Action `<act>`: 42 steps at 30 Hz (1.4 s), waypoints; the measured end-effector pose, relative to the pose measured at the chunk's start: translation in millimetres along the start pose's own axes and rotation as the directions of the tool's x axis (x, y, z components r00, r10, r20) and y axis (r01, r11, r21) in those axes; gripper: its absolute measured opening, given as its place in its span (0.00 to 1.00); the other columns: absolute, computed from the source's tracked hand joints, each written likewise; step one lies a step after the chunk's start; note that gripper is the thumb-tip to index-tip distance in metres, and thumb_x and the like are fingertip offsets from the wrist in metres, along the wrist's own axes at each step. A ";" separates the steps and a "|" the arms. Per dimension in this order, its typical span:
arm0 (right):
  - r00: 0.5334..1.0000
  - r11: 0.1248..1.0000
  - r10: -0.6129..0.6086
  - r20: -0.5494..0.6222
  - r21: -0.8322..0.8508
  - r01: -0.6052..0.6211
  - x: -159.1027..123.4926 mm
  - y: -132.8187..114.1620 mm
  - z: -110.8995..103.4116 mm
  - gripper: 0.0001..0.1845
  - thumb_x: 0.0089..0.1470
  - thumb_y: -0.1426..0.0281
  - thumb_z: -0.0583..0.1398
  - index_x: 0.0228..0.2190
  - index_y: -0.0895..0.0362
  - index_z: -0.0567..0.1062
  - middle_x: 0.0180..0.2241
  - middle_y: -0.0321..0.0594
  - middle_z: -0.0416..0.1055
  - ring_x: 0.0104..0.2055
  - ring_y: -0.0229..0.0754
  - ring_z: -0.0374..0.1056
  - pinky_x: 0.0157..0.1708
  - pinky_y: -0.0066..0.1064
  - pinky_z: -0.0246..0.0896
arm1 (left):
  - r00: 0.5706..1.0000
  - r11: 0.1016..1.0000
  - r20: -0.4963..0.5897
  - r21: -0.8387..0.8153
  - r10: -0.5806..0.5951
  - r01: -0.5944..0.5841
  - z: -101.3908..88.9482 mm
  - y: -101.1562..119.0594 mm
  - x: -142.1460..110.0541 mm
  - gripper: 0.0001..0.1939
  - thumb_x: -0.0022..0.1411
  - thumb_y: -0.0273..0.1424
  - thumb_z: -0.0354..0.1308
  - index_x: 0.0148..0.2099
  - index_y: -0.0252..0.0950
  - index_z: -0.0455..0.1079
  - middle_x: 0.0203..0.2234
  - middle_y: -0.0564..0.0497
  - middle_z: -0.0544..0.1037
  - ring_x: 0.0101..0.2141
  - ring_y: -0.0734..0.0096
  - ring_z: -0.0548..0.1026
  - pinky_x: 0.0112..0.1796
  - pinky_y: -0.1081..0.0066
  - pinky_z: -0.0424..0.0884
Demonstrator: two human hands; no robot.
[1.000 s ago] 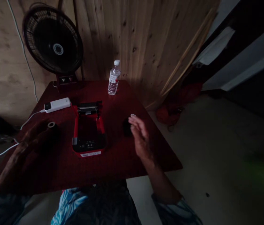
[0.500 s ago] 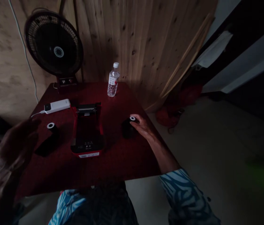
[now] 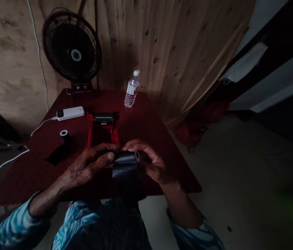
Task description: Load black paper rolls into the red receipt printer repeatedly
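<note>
Black roll (image 3: 125,158) | sits over near end of red device (image 3: 90,136) | shows partly unwound, loose end hanging; second roll (image 3: 63,133) untouched on table (image 3: 151,121) | runs left-right, hollow core facing right | grip: narrow, left hand (image 3: 84,166) thumb pressing left end, right hand (image 3: 156,166) cupping right end

L sleeve (image 3: 13,222) and R sleeve (image 3: 195,234) are patterned in blue & white, w/ curved, leaf-like streaks; both are cut loose at the cuff. The same print is seen on the top (image 3: 73,222), below the table's (image 3: 182,173) near edge. Dark cloth (image 3: 117,225), faintly patt., is worn beside it; details lost in shadow.
</note>
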State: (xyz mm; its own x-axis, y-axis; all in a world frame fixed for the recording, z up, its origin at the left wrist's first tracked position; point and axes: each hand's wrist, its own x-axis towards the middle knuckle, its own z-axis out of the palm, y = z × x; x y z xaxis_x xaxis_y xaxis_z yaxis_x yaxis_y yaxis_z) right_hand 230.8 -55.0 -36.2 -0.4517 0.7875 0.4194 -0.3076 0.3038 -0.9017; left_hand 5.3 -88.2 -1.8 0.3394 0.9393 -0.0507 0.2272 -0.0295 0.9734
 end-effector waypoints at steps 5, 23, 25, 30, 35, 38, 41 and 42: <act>0.994 0.996 0.029 0.103 0.078 -0.037 1.5 15.5 9.6 0.13 0.58 0.59 0.66 0.46 0.44 0.79 0.48 0.40 0.75 0.56 0.45 0.69 0.56 0.39 0.63 | 0.995 0.988 0.051 -0.125 -0.080 0.086 -7.0 -1.2 -3.2 0.24 0.64 0.45 0.63 0.56 0.36 0.74 0.47 0.45 0.82 0.45 0.57 0.80 0.44 0.66 0.75; 0.780 0.686 0.624 0.044 0.448 -0.574 -32.0 35.2 69.6 0.26 0.54 0.52 0.67 0.49 0.53 0.72 0.28 0.33 0.75 0.30 0.37 0.74 0.36 0.32 0.68 | 0.956 0.553 -0.067 0.826 0.286 -0.108 -50.1 -14.0 31.7 0.16 0.63 0.34 0.57 0.53 0.40 0.75 0.47 0.47 0.82 0.43 0.59 0.81 0.44 0.64 0.76; 0.828 0.703 0.556 0.080 0.487 -0.519 -30.4 39.0 72.0 0.24 0.57 0.53 0.65 0.48 0.55 0.73 0.30 0.35 0.77 0.30 0.36 0.74 0.34 0.31 0.67 | 0.980 0.462 -0.057 0.886 0.192 -0.039 -47.0 -11.4 42.3 0.17 0.65 0.32 0.56 0.55 0.41 0.74 0.47 0.47 0.82 0.45 0.57 0.81 0.44 0.64 0.75; 0.844 0.686 0.490 0.217 0.501 -0.527 -40.1 37.6 62.7 0.22 0.60 0.57 0.65 0.51 0.55 0.73 0.33 0.37 0.78 0.32 0.35 0.75 0.36 0.31 0.67 | 0.994 0.249 -0.074 0.964 -0.077 0.091 -36.6 4.5 65.4 0.20 0.68 0.28 0.53 0.59 0.44 0.73 0.50 0.46 0.82 0.51 0.53 0.79 0.48 0.61 0.74; 0.887 0.740 0.437 0.149 0.501 -0.449 -51.5 35.7 39.0 0.16 0.62 0.61 0.64 0.49 0.54 0.75 0.34 0.36 0.79 0.33 0.33 0.75 0.38 0.29 0.67 | 0.965 0.115 -0.110 0.983 -0.240 0.141 -29.6 6.7 86.4 0.20 0.70 0.28 0.51 0.59 0.44 0.74 0.52 0.41 0.81 0.50 0.45 0.80 0.48 0.53 0.75; 0.900 0.771 0.432 0.054 0.495 -0.400 -51.1 32.1 24.1 0.15 0.62 0.61 0.64 0.48 0.53 0.76 0.33 0.35 0.79 0.33 0.32 0.75 0.36 0.28 0.67 | 0.951 0.085 -0.095 0.989 -0.293 0.125 -29.1 3.7 95.9 0.19 0.70 0.28 0.52 0.57 0.43 0.76 0.54 0.41 0.80 0.52 0.44 0.79 0.49 0.53 0.74; 0.903 0.804 0.429 -0.027 0.468 -0.368 -47.9 26.7 12.0 0.16 0.60 0.59 0.65 0.47 0.52 0.76 0.32 0.34 0.79 0.32 0.33 0.75 0.35 0.29 0.67 | 0.955 0.112 -0.046 0.990 -0.293 0.082 -29.7 -1.5 102.3 0.18 0.69 0.27 0.53 0.55 0.43 0.78 0.53 0.42 0.80 0.53 0.47 0.78 0.50 0.55 0.74; 0.902 0.809 0.430 -0.046 0.462 -0.363 -46.7 25.2 9.1 0.16 0.59 0.59 0.66 0.47 0.51 0.77 0.32 0.34 0.79 0.32 0.34 0.75 0.35 0.29 0.67 | 0.957 0.122 -0.034 0.990 -0.288 0.072 -30.0 -4.0 104.0 0.18 0.68 0.26 0.53 0.54 0.42 0.78 0.53 0.41 0.80 0.53 0.47 0.78 0.50 0.55 0.74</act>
State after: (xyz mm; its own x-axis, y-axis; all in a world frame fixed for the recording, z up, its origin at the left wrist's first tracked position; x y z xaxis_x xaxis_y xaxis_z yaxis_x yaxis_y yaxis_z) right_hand 236.5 -89.0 -77.6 -0.5013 0.8652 -0.0147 -0.4718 -0.2875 -0.8335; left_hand 12.3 19.9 -4.2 0.2283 0.9191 -0.3211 0.9556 -0.2746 -0.1066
